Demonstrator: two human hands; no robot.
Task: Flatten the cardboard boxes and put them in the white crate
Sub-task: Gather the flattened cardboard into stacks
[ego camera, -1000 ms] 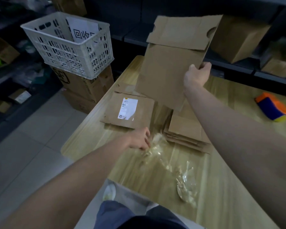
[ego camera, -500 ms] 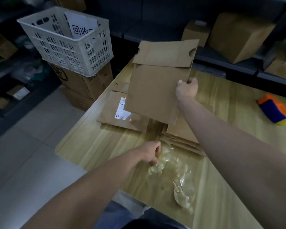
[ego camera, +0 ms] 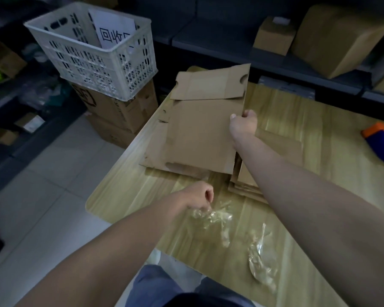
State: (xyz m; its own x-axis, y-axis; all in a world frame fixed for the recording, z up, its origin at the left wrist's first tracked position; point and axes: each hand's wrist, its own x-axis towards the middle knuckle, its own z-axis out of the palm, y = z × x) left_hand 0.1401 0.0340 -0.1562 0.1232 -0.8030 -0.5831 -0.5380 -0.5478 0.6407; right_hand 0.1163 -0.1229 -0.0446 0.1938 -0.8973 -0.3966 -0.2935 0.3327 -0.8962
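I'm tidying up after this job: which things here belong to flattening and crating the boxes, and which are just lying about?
Job: flattened box in the right hand; flat cardboard stack on the table; white crate.
Lying about: plastic wrap, orange-and-blue block, shelf boxes.

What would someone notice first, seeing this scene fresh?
First, the big flattened cardboard box: the right hand grips its right edge over the wooden table. Left of the table, a white crate sits on stacked brown cartons. Nearer, the left hand grips crumpled clear plastic.
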